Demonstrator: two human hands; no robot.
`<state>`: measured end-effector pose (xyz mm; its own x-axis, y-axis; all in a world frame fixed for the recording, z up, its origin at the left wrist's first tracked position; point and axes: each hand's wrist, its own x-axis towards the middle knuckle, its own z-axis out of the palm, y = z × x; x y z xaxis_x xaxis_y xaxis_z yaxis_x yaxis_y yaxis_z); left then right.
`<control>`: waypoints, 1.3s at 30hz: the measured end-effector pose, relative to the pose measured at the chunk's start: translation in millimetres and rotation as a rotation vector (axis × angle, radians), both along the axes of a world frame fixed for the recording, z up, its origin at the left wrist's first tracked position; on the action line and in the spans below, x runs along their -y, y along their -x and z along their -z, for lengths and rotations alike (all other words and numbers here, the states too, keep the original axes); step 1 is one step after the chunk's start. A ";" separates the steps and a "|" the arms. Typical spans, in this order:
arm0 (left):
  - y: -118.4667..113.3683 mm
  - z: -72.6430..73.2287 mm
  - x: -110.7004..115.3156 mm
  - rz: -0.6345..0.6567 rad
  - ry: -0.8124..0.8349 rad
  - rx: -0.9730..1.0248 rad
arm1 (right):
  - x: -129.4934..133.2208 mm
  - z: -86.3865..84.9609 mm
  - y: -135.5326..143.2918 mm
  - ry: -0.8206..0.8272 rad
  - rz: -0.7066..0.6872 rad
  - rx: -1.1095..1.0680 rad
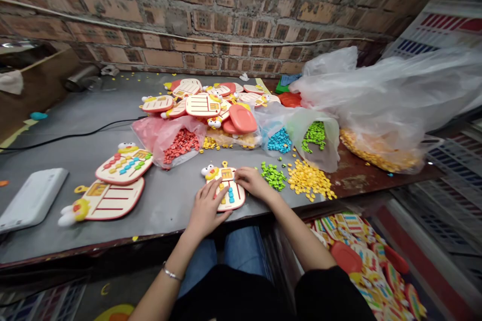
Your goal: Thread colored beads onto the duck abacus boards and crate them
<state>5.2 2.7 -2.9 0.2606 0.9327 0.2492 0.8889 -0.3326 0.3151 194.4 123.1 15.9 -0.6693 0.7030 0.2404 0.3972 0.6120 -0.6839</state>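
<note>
A cream toy board (238, 202) with a red rim and a yellow duck-like head with bulging white eyes lies in front of me. Blue pieces (231, 195) sit in one of its slots, and yellow ones show partly beneath my fingers. My left hand (205, 209) holds the board at its lower left, fingers across its face and thumb along the bottom edge. At the upper right of the board, my right hand (251, 181) has its fingertips pinched together; what they hold is hidden. Close by on the right are loose green pieces (273, 176) and yellow pieces (311, 179).
Behind the board stand bags of red (181, 146), blue (279, 140) and green pieces (315, 135), with a pile of boards (203, 105). Two boards (124, 165) overlap at left, near a white box (33, 198). Finished-looking toys (367, 256) fill a container below right.
</note>
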 end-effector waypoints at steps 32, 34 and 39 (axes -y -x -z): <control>-1.5 -2.3 -0.7 -0.009 -0.003 0.007 | 0.9 22.6 15.9 -0.372 0.220 0.151; -1.6 -1.8 -0.7 -0.004 -0.004 0.012 | 5.3 21.8 14.7 -0.385 0.198 0.183; -1.5 -1.8 -0.6 -0.007 -0.003 0.011 | 19.7 0.5 -0.3 -0.242 0.119 0.121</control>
<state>6.7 3.3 -1.1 0.2511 0.9339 0.2547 0.8878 -0.3270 0.3239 194.7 103.4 15.3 -0.6196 0.7102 0.3343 0.5458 0.6958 -0.4668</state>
